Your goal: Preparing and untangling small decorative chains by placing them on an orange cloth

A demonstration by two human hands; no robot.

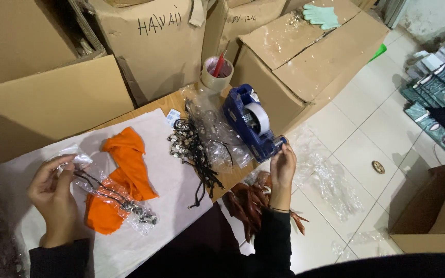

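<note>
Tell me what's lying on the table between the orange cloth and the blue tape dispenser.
In the head view, a pile of dark cords with pale beads and clear plastic bags lies between the orange cloth and the blue tape dispenser.

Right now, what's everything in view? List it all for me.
tape dispenser: one, blue, table's right edge
tape roll: one, clear, behind dispenser, red pen inside
bead bracelets: a pile, black and silver, table middle
orange cloth: one, on white paper
clear bag: one, cords inside, over the cloth
cardboard boxes: several, brown, behind the table
glove: one, green, on a box
small box: one, brown, on the floor at right
left hand: pinches the bag's top
right hand: fingers at the dispenser's front end
</note>
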